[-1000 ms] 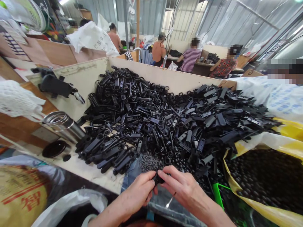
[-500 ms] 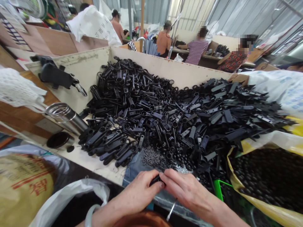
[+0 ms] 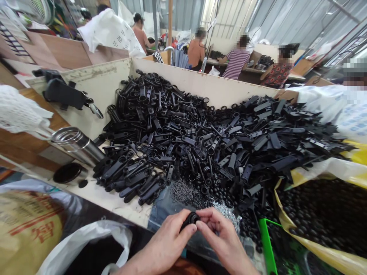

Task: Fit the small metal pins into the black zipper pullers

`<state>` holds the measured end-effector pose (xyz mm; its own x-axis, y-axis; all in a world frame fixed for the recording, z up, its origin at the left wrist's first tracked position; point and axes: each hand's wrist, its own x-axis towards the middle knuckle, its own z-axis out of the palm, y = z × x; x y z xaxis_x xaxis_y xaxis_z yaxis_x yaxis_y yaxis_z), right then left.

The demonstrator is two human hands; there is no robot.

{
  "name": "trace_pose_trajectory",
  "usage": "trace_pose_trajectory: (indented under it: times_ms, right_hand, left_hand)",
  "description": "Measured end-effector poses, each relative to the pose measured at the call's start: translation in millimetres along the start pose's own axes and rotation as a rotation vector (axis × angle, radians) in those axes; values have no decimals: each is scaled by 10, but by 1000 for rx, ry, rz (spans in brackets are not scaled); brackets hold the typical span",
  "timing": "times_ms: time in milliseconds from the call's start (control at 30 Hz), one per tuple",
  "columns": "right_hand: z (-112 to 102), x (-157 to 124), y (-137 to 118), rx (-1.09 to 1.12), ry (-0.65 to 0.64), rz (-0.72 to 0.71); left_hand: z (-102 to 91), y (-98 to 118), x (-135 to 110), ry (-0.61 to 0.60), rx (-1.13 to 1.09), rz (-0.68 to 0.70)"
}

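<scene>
The left hand (image 3: 172, 240) pinches a round-ended black part (image 3: 190, 219) on the near side of the small grey pieces (image 3: 183, 191), the right hand (image 3: 225, 236) curling fingertips at its end, grip unclear.

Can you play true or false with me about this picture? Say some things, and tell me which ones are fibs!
1. The left grip holds a black part. True.
2. The right grip is inside the green tub. False: it is up at the black part.
3. The yellow-edged bag has lots of small, dark, round pieces in it. True.
4. The flask is on the picture's right side. False: it is on the left.
5. The big pile is bright pink. False: it is black.
</scene>
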<state>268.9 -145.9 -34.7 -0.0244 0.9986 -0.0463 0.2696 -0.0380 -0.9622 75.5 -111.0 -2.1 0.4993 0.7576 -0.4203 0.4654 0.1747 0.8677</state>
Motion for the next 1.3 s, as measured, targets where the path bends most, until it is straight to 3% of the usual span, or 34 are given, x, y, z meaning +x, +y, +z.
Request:
trace_pose_trajectory:
  times_ms: [133,333,533,767,967,1133,1300]
  right_hand:
    - [111,-58,-41,98,66,2]
    - [86,-95,-123,-94,120,-135]
    - [150,-143,-54,17,124,-21]
    - [342,-241,61,103,296,36]
    - [482,-320,121,246,303,139]
    - [511,-290,148,367,314,195]
    - [567,-72,102,533,228,206]
  left_hand:
    - [6,-3,-27,-4,15,-6]
    - [61,-38,-56,-34,25,-42]
    - [129,-160,-67,8,6,-50]
    - [223,-186,-19,75,-200,90]
    - [362,-256,-4,195,-283,84]
    - [337,-273,-12,221,-114,100]
    - [231,-290,47,216,86,166]
